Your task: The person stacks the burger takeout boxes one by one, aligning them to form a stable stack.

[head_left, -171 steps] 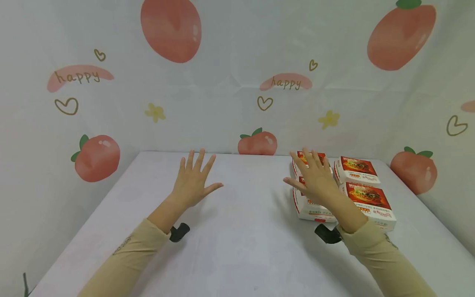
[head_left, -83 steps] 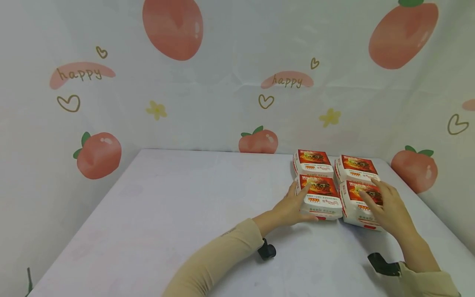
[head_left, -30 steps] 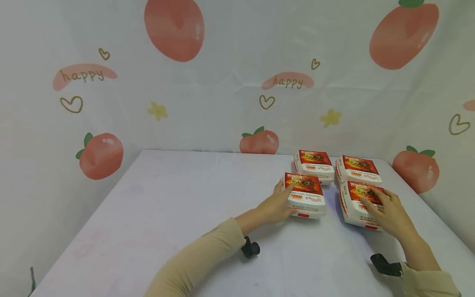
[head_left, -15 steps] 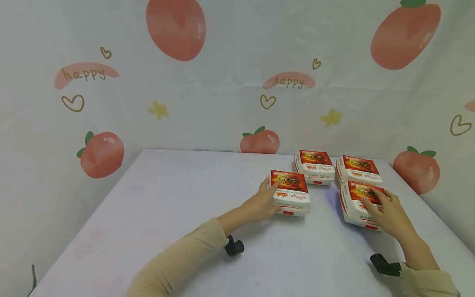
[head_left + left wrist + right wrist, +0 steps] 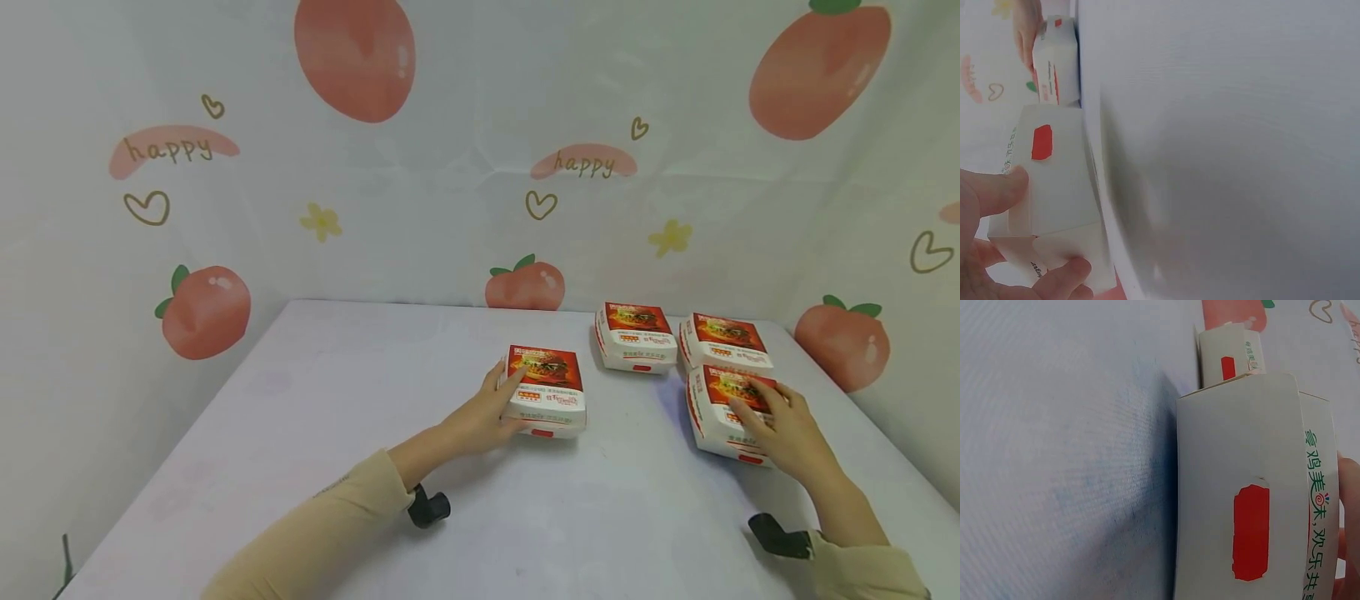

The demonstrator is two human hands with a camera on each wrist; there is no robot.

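My left hand point(image 5: 476, 421) grips a white and red burger box point(image 5: 547, 392) by its left side, near the middle of the table. In the left wrist view the thumb presses the front of this burger box point(image 5: 1057, 175), while curled fingers touch its side. To the right, my right hand point(image 5: 791, 437) rests over the top of another burger box point(image 5: 723, 425), thumb and fingers spread across the lid. The right wrist view shows that box's front point(image 5: 1241, 481) with a red tab, fingers at its upper edge. Both boxes have a burger picture on top.
Two more burger boxes stand at the back right: one on the left point(image 5: 637, 337), one on the right point(image 5: 723, 342) behind the box under my right hand. A white cloth covers the table point(image 5: 360, 400). A fruit-printed curtain point(image 5: 450, 167) hangs behind.
Both hands were first spread over the table. The left hand took hold of the front-left burger box and has moved it leftward, away from the others. The right hand came to rest on the front-right box.
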